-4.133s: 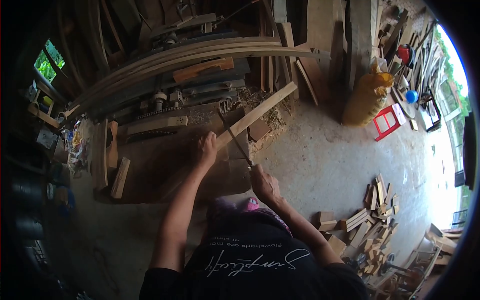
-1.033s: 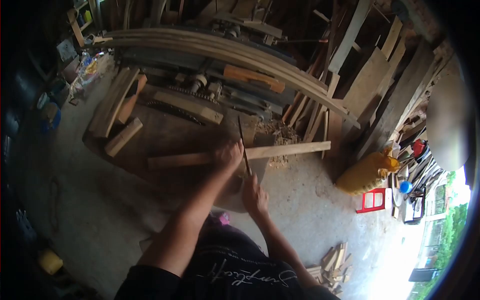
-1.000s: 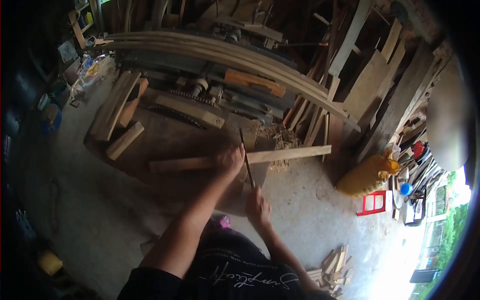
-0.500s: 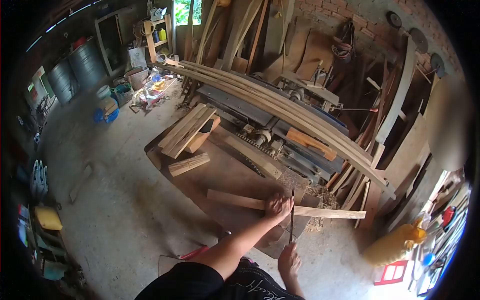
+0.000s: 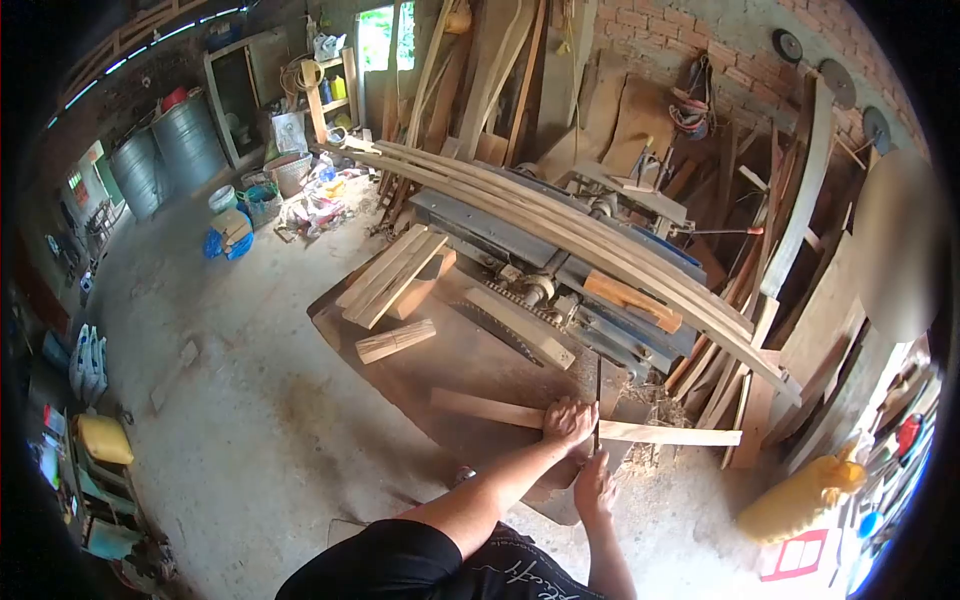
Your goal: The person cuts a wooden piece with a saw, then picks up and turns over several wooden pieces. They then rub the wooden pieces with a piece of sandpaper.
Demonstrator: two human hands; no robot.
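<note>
A long wooden strip (image 5: pixel 670 434) lies across the brown work surface, its right end sticking out past the edge. My left hand (image 5: pixel 570 421) is closed over the strip near its middle, pressing it down. Just right of those fingers, a handsaw (image 5: pixel 598 392) crosses the strip, its thin dark blade seen edge-on. My right hand (image 5: pixel 595 487) is wrapped round the near end of the saw, close below the strip; the handle is mostly hidden in my fingers.
Beyond the brown board (image 5: pixel 400 375) lie a short wood block (image 5: pixel 396 342) and stacked pieces (image 5: pixel 392 275). Long planks (image 5: pixel 560 225) rest on a machine with a toothed blade (image 5: pixel 520 350). A yellow sack (image 5: pixel 800 500) stands right; boards lean on the wall.
My right hand has pushed the saw forward, bringing it nearer the strip and my left hand. My left hand stays on the strip. The whole view has shifted slightly.
</note>
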